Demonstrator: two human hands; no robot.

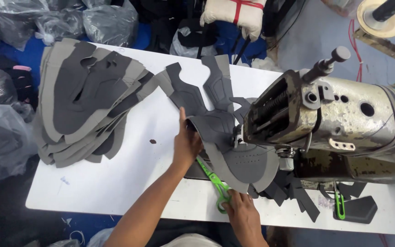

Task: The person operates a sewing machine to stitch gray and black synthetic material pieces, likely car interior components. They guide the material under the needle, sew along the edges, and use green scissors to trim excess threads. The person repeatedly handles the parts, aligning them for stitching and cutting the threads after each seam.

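Hands: both rest on one grey shoe piece (234, 151) lying on the white worktop (129, 183) at the sewing machine (334, 123).
Left hand (187, 144): fingers spread flat, pressing the left edge of the piece; it grips nothing.
Right hand (242, 212): touches the near, rounded end of the piece, just beside the green scissors (216, 183); whether the fingers pinch the edge I cannot tell.
Position of piece: it lies to the right of the left hand and beyond the right hand, under the machine head.
Long axis: from the rounded end near the person toward the forked far end.
Nearer hand: left hand to the needle area.
Stack (88, 100): similar grey pieces, well apart on the left.
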